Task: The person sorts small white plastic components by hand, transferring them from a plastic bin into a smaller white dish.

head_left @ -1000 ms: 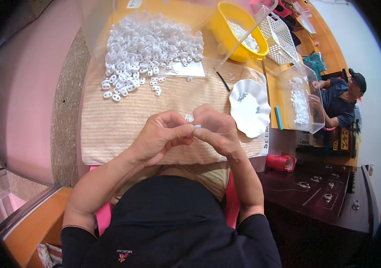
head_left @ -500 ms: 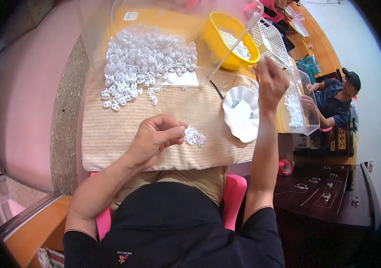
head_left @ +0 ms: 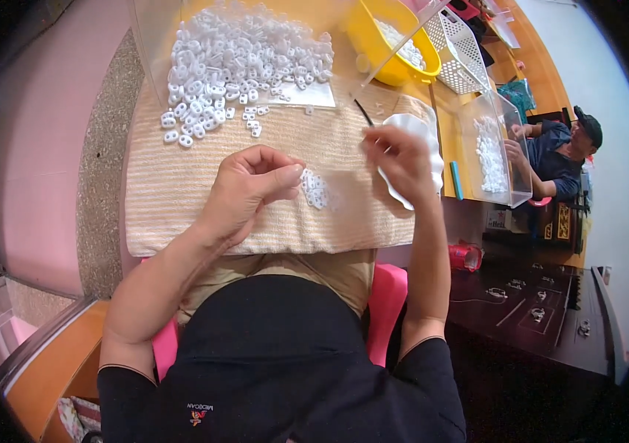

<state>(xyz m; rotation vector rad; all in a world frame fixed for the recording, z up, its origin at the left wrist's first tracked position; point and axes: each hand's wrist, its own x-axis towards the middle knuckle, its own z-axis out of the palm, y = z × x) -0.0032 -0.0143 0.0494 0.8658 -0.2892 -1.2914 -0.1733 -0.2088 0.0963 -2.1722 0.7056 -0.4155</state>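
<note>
My left hand [head_left: 255,184] is closed in a pinch above the striped cloth [head_left: 174,184]. At its fingertips is a cluster of small white plastic pieces with holes [head_left: 315,190]; whether the fingers grip the cluster or it only lies beside them is unclear. My right hand [head_left: 404,162], somewhat blurred, has its fingers curled together over the left part of a white scalloped dish [head_left: 436,159] and hides much of it. What that pinch holds is too small to see. A large heap of white two-holed pieces [head_left: 233,59] lies beyond my left hand.
A clear panelled box surrounds the heap. A yellow basin [head_left: 421,72] of white pieces stands at the back right, beside a white perforated basket [head_left: 469,74]. Farther right are a teal stick [head_left: 455,181], a clear bin [head_left: 506,148] and a seated co-worker [head_left: 554,159]. A thin black stick [head_left: 363,112] lies near the dish.
My right hand has come down and left, from beside the yellow basin to over the dish. My left hand stays pinched next to the cluster. The whole view has shifted slightly.
</note>
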